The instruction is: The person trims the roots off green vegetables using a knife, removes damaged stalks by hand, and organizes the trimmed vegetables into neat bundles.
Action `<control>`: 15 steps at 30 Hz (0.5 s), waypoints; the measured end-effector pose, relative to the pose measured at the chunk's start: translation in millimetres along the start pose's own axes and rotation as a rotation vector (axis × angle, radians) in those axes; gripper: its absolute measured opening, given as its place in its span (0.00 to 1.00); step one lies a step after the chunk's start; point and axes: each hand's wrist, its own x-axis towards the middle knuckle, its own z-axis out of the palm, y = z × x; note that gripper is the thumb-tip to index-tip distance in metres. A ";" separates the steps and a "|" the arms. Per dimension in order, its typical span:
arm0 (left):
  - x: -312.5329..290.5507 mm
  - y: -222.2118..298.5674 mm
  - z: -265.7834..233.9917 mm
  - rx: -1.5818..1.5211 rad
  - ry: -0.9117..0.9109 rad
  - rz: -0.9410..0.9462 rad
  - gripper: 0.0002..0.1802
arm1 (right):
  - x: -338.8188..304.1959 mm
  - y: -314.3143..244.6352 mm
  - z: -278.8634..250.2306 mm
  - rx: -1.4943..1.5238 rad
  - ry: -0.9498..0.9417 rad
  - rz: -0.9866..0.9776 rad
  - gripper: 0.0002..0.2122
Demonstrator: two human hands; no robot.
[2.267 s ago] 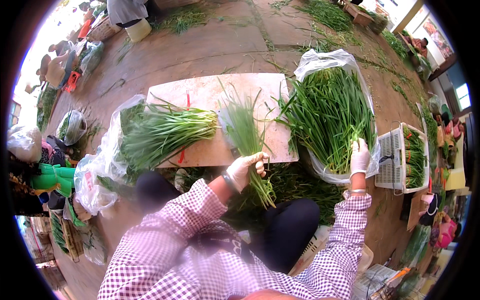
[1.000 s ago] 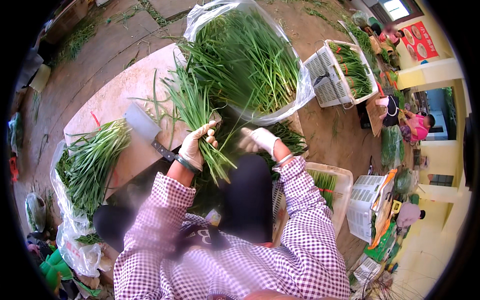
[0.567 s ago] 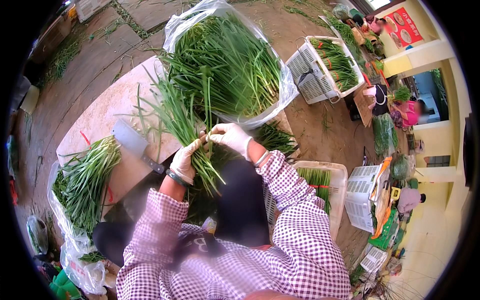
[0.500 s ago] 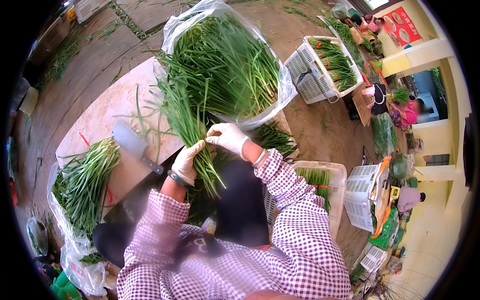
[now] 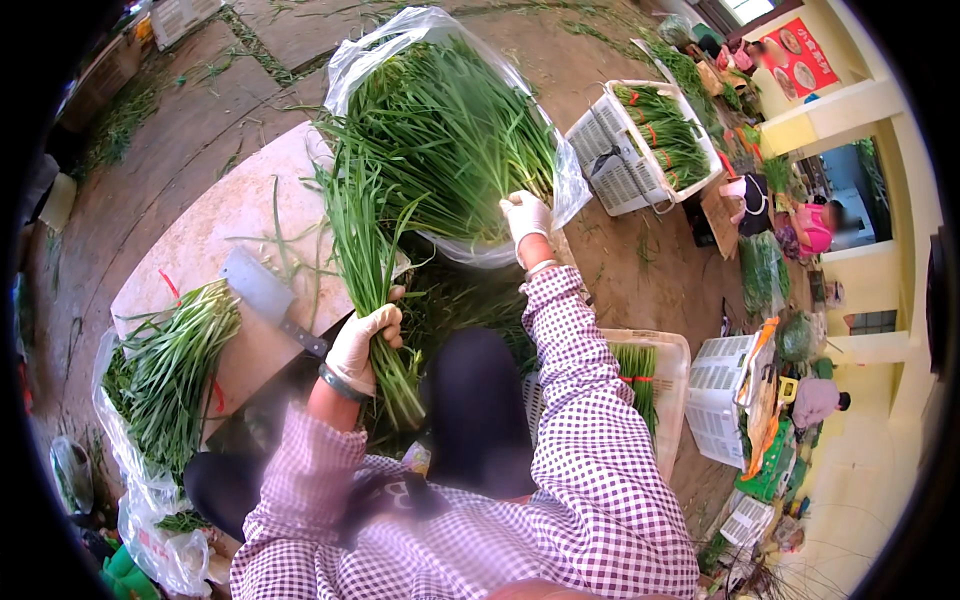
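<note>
My gloved left hand (image 5: 362, 350) is wrapped round a bunch of garlic chives (image 5: 362, 240), leaves pointing away from me and stem ends near my lap. Further off and to the right, my gloved right hand (image 5: 526, 217) reaches to the large heap of chives (image 5: 440, 150), its fingers closed on stalks at the near right side. A clear plastic bag (image 5: 568, 185) surrounds that heap. Left of my left hand, a cleaver (image 5: 258, 285) lies flat on the pale round tabletop (image 5: 265, 180). Beside the cleaver rests another pile of chives (image 5: 180, 375).
At the right stands a white crate (image 5: 610, 165) of bundles tied with red bands. A second pale crate (image 5: 678, 370) with banded chives is beside my right arm. Further right are another white crate (image 5: 715, 385) and several people at work. Scraps litter the brown floor (image 5: 200, 110).
My right hand has left the bunch and moved away and right to the bagged heap. The left hand keeps the bunch, drawn slightly toward me and turned more upright.
</note>
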 end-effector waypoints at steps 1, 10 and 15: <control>-7.5 2.3 -2.6 -0.003 0.000 0.002 0.26 | 4.2 1.8 -0.3 0.030 0.001 -0.019 0.12; -151.1 47.9 -24.0 0.098 0.304 0.250 0.16 | 2.1 19.1 -7.1 0.308 -0.038 -0.360 0.06; -248.4 65.8 -37.9 0.253 0.484 0.643 0.14 | -6.2 65.3 3.8 0.141 -0.207 -0.350 0.09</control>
